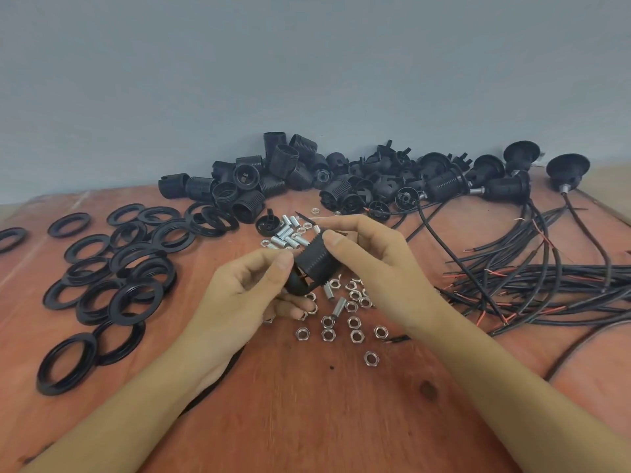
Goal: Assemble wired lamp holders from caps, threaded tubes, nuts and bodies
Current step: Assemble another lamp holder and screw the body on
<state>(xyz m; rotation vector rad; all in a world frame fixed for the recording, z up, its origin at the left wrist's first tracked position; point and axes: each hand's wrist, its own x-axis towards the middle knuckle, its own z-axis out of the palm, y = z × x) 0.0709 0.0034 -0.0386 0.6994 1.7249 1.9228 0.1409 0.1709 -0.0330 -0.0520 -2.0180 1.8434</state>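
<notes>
The right hand grips the ribbed lamp holder body; the left hand pinches the cap against its lower end. Nuts lie just beneath, rings leftward, wires rightward, tabletop between the forearms.

Showing two bare arms, uncovered all the way to the frame's edge. Filling seven o'clock with the left forearm and five o'clock with the right forearm. Ending in a left hand and right hand, slim-fingered, carrying short, rounded, plain thumbnails.
</notes>
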